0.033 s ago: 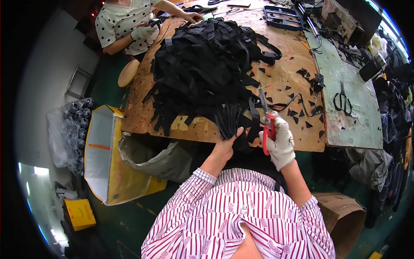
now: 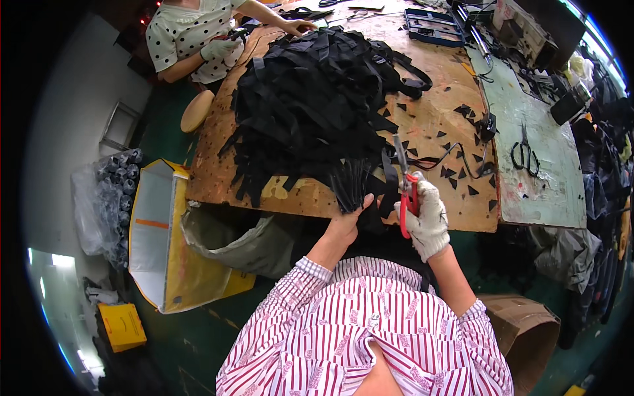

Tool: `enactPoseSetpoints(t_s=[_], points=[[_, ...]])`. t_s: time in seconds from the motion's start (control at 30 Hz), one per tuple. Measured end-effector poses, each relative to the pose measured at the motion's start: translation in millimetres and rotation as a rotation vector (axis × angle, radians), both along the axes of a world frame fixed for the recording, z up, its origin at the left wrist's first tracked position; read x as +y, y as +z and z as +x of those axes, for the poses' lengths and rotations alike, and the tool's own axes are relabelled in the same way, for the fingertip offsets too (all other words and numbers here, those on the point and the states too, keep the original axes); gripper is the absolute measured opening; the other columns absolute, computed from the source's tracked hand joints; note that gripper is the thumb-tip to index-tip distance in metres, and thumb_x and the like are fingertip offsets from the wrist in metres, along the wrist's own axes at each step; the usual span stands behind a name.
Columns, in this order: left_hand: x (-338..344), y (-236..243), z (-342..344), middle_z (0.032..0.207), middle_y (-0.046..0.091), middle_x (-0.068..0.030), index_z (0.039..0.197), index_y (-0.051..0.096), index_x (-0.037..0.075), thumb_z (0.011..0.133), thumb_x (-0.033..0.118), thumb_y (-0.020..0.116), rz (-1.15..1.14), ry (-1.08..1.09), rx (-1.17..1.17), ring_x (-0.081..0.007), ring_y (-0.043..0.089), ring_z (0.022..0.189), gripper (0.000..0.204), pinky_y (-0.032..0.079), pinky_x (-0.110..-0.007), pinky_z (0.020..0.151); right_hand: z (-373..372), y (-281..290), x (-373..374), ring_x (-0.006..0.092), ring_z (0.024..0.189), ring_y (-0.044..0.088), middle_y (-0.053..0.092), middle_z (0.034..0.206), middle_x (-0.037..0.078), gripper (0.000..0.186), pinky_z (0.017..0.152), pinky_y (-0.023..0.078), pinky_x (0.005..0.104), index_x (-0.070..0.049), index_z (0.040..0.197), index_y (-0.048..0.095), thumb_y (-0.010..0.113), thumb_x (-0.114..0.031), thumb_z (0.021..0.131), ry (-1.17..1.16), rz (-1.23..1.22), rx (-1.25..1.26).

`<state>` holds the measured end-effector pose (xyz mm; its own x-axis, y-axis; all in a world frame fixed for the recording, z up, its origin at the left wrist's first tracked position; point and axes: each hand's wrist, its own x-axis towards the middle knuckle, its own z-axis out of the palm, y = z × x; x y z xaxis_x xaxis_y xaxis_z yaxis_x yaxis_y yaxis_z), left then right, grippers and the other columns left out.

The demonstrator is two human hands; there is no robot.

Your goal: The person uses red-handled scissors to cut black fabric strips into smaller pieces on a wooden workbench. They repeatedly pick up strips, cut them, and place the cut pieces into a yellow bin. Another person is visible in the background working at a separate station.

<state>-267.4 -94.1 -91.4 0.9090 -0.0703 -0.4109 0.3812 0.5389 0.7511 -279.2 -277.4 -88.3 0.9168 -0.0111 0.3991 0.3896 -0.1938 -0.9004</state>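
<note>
Strap bunch (image 2: 350, 188): black straps side by side at the near edge of the wooden table (image 2: 449, 66); long axis runs near to far, near ends toward the person, fanning out slightly at the far side.
Left hand (image 2: 343, 228): bare, grasping the near end of the bunch, thumb pointing away along its right side; most of the fingers are hidden from me.
Right hand (image 2: 429, 221): white-gloved, clenched round the red-handled shears (image 2: 412, 188), just right of the bunch and apart from it.
Shears' direction: tip away from the person and a little left; the blades are blurred, so I can't tell whether they are parted.
Strap pile (image 2: 310, 99): one big black heap beyond the bunch, hiding its far ends; too tangled to count.
Co-worker (image 2: 191, 39): cut off above the chest; the gloved hand (image 2: 220, 48) grips something dark I can't make out.
Counted: one pair of dark scissors (image 2: 524, 138) on the green board (image 2: 541, 198), blades pointing away; one blue tray (image 2: 436, 43); one yellow box (image 2: 181, 264); one grey sack (image 2: 218, 241); over a dozen black scraps (image 2: 473, 191), many triangular.
</note>
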Motion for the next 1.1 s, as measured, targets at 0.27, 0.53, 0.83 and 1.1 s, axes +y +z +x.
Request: enactPoseSetpoints(t_s=[0.27, 0.53, 0.83, 1.1], points=[[12.8, -20.3, -1.2, 0.098, 0.062, -0.0053, 0.108, 0.059, 0.003, 0.083, 0.005, 0.067, 0.106, -0.008, -0.194, -0.0160, 0.060, 0.091, 0.026, 0.048, -0.030, 0.085, 1.8, 16.2, 1.2, 0.0137, 0.081, 0.058, 0.058, 0.096, 0.008, 0.046, 0.074, 0.050, 0.0280, -0.003, 0.116, 0.043, 0.068, -0.004, 0.077, 0.004, 0.029, 0.245], [58.3, 14.8, -14.7, 0.133, 0.045, -0.0122, 0.120, 0.052, 0.001, 0.093, 0.012, 0.054, 0.028, -0.290, -0.464, -0.0174, 0.055, 0.105, 0.030, 0.043, -0.029, 0.089, 1.8, 77.7, -12.1, 0.0088, 0.048, 0.051, 0.054, 0.081, 0.003, 0.044, 0.041, 0.041, 0.0213, -0.005, 0.111, 0.048, 0.072, -0.016, 0.076, 0.036, 0.494, 0.628], [22.2, 80.9, -5.3, 0.136, 0.045, -0.0181, 0.086, 0.060, 0.002, 0.079, 0.011, 0.069, 0.499, -0.574, -0.978, -0.0246, 0.056, 0.107, 0.014, 0.042, -0.035, 0.092, -10.5, 32.7, 15.7, 0.0089, 0.079, 0.051, 0.055, 0.093, 0.004, 0.045, 0.068, 0.044, 0.0245, -0.005, 0.115, 0.050, 0.069, -0.024, 0.080, 0.161, 0.568, 0.546], [16.3, 96.6, -0.5, 0.120, 0.054, -0.0151, 0.096, 0.059, 0.000, 0.074, 0.004, 0.068, 0.633, -0.649, -1.237, -0.0301, 0.056, 0.107, 0.025, 0.044, -0.037, 0.092, -17.5, 34.3, 19.4, 0.0113, 0.083, 0.054, 0.055, 0.098, 0.005, 0.044, 0.070, 0.047, 0.0239, -0.006, 0.115, 0.050, 0.070, -0.021, 0.079, 0.236, 0.680, 0.663]])
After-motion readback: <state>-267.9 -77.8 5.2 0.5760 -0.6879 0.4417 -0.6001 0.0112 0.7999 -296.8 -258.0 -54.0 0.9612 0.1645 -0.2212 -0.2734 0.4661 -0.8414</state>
